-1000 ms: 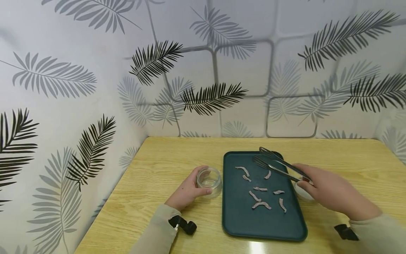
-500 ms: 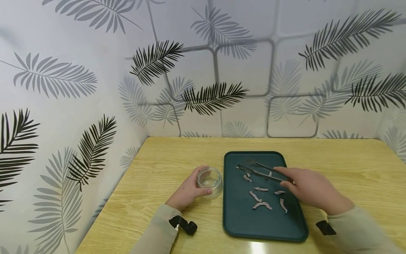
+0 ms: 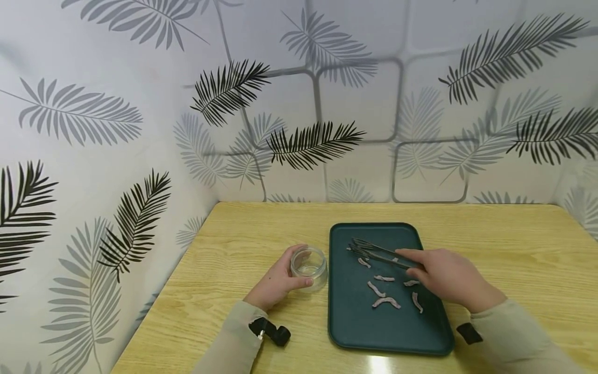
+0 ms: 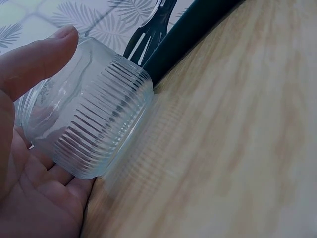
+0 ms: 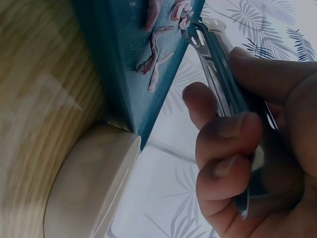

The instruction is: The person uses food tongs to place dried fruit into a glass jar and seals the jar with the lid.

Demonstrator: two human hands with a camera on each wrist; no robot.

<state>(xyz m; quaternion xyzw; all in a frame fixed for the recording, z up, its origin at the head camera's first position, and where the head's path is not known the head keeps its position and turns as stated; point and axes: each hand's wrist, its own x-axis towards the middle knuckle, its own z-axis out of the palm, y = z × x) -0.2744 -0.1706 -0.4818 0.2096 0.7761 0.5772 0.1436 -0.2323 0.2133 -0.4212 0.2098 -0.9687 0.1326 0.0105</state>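
Tongs (image 5: 234,94), arms slightly parted in the curled grip of the right hand (image 3: 453,278), have swung from the tray's (image 3: 388,331) right edge over its far-left strips (image 3: 364,263), seemingly within pinching reach; left of the tray, the left hand (image 3: 279,280) holds a glass jar (image 4: 94,111), unmoved.

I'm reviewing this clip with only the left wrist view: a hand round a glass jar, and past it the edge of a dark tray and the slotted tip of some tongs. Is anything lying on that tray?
Observer: Yes, the head view shows several pale strips scattered on the tray.
Operator: And what holds the tongs?
Observer: The right hand; its fingers grip them, above the tray.
Operator: Anything beside the tray on the side away from the jar?
Observer: An off-white bowl, seen in the right wrist view.
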